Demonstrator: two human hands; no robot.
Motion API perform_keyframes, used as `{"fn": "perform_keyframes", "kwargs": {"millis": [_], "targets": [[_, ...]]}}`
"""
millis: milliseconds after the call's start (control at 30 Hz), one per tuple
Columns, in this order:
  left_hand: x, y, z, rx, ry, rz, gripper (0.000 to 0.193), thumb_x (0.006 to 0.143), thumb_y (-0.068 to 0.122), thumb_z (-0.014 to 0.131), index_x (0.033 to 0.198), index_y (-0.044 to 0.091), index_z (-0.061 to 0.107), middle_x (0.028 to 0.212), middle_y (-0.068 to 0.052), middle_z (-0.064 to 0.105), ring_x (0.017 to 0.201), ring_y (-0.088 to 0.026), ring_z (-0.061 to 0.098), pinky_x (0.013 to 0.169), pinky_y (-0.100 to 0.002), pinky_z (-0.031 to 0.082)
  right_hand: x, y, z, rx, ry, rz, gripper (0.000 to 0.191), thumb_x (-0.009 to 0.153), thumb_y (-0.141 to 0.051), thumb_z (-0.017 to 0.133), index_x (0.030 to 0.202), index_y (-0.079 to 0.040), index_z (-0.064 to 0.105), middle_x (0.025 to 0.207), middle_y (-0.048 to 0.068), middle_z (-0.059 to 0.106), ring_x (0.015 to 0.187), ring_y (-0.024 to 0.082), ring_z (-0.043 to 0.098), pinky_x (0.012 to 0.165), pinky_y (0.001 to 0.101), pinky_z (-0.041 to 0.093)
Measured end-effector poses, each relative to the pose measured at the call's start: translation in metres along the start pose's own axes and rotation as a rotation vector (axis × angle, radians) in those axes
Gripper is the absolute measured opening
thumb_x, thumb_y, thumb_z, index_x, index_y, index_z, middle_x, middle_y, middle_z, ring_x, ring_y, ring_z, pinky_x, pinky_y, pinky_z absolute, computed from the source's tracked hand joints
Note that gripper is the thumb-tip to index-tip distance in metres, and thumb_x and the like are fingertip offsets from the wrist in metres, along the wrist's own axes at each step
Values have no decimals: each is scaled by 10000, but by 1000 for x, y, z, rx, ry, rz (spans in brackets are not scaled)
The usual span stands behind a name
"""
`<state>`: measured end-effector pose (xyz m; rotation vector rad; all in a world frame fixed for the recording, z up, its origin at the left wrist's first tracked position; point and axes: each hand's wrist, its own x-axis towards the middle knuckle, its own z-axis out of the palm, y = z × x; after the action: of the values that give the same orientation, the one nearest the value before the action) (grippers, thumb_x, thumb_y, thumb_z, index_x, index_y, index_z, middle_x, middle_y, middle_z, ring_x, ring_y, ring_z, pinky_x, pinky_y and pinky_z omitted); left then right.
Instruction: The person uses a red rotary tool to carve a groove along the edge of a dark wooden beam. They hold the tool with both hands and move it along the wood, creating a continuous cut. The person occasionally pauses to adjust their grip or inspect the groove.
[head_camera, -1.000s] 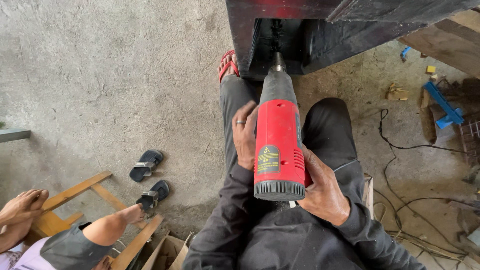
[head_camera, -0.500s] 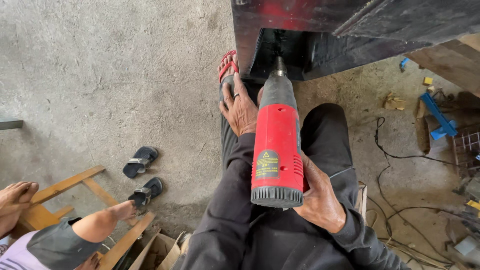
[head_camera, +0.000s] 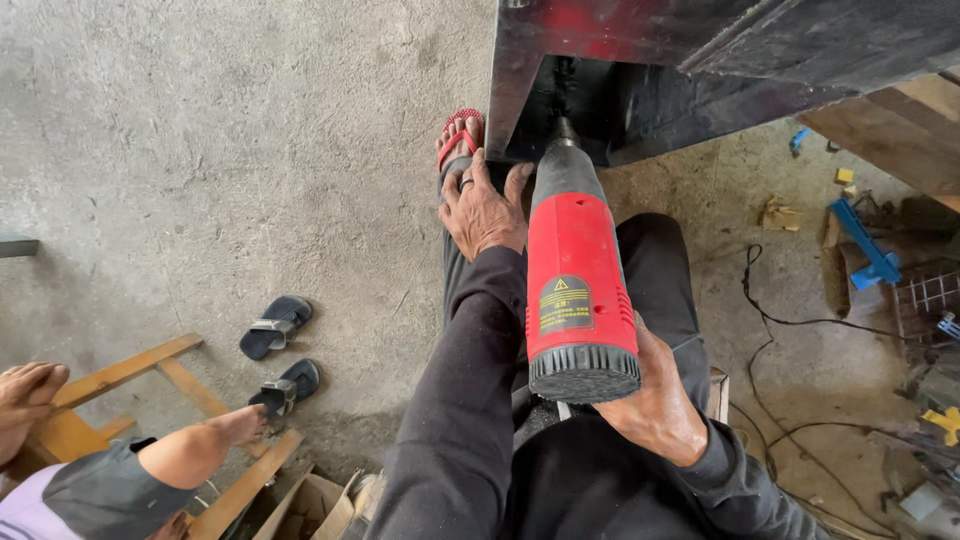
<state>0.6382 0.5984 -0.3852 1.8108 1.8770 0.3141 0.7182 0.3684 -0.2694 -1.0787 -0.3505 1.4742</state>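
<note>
Two hands work: right hand (head_camera: 655, 400) wraps the glossy red drill (head_camera: 578, 290), left hand (head_camera: 485, 210) lies spread against dark steel (head_camera: 700, 50).

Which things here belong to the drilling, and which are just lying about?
In use:
red drill, gripped by right hand
dark metal frame, which the drill's tip meets
left hand, resting on the knee near the frame

Lying about:
black sandals
blue clamp
cable
wood scraps
cardboard box

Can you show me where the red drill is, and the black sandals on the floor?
Red drill (head_camera: 578, 270): head view, on its red body.
Black sandals (head_camera: 276, 326): head view, on the strap of the farther one.
</note>
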Motion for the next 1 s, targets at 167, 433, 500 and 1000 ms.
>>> {"fn": "perform_keyframes", "kwargs": {"millis": [167, 433, 500, 1000], "targets": [[3, -1, 5, 45, -49, -37, 809, 866, 750, 528, 1468, 211, 509, 1242, -82, 705, 1436, -284, 366, 1137, -504, 281, -2, -9, 17, -560, -53, -287, 509, 957, 63, 681, 1434, 1, 515, 1300, 62, 660, 1177, 142, 653, 1011, 307, 552], [4, -4, 11, 45, -83, -74, 878, 817, 808, 531, 1484, 239, 500, 1262, -63, 705, 1461, -267, 360, 1157, -466, 300, -2, -27, 30, -626, -48, -281, 770, 843, 33, 775, 1522, 9, 413, 1259, 63, 654, 1117, 122, 637, 983, 283, 531], [3, -6, 11, 31, -55, -65, 879, 802, 816, 544, 1467, 243, 511, 1288, -62, 693, 1443, -271, 366, 1141, -465, 303, -4, -26, 31, -667, -25, -262, 768, 834, 31, 780, 1515, 7, 427, 1217, 53, 675, 1066, 114, 652, 941, 273, 544], [8, -16, 25, 36, -60, -18, 774, 866, 687, 581, 1509, 266, 491, 1215, -68, 735, 1436, -286, 399, 1125, -473, 344, -17, -16, 28, -644, -67, -266, 682, 873, 46, 742, 1490, 9, 455, 1186, 54, 683, 1051, 134, 666, 934, 280, 541]]}}
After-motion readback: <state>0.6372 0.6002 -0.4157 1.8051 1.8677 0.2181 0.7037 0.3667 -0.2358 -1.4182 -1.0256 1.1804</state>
